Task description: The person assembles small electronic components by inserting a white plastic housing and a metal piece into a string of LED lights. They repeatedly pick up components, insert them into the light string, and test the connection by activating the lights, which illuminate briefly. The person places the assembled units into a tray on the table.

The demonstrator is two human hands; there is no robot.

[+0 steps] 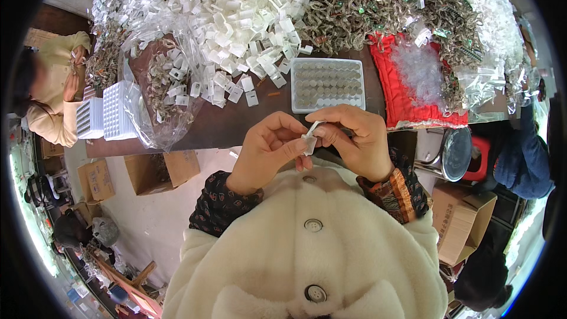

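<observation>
Close in front of my chest, my left hand (267, 150) pinches a small white plastic casing (309, 146) between thumb and fingers. My right hand (358, 142) grips the same piece from the other side, thumb and forefinger at its upper end, where a thin white part sticks up. Fingers cover much of the casing. Just beyond the hands, on the table, a white tray (293, 101) holds rows of small round silvery discs. Farther off lies a large heap of similar white casings (236, 18).
Tangled wired parts (354, 12) are heaped at the far right. A red cloth (390, 82) carries clear plastic pieces. Left are a plastic bag (133, 118) and stacked white trays (120, 109). Cardboard boxes (144, 174) stand below. Another person's hands (74, 74) work at far left.
</observation>
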